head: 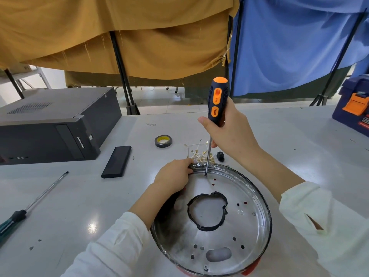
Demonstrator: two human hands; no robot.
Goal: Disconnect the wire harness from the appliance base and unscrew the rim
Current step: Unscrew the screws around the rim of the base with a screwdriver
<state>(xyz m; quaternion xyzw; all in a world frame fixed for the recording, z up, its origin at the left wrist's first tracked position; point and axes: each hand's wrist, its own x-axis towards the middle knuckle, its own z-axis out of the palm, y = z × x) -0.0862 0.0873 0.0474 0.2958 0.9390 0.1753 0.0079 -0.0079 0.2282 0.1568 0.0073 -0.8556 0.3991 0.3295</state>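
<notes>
A round shiny metal appliance base (249,232) lies on the table in front of me, with a black ring (207,211) at its centre and several holes. My left hand (173,176) grips the base's far left rim. My right hand (229,128) holds an orange-and-black screwdriver (216,100) upright, its tip on a screw (205,174) near the far rim. The wire harness (196,152), pale wires with brass terminals, lies on the table just behind the base. A screw (206,267) sits at the near rim.
A black computer case (56,126) lies at the left. A black flat device (116,161), a tape roll (163,141) and a small black part (220,156) lie behind the base. A green-handled screwdriver (30,206) is at the left. A blue toolbox (353,104) stands at the right.
</notes>
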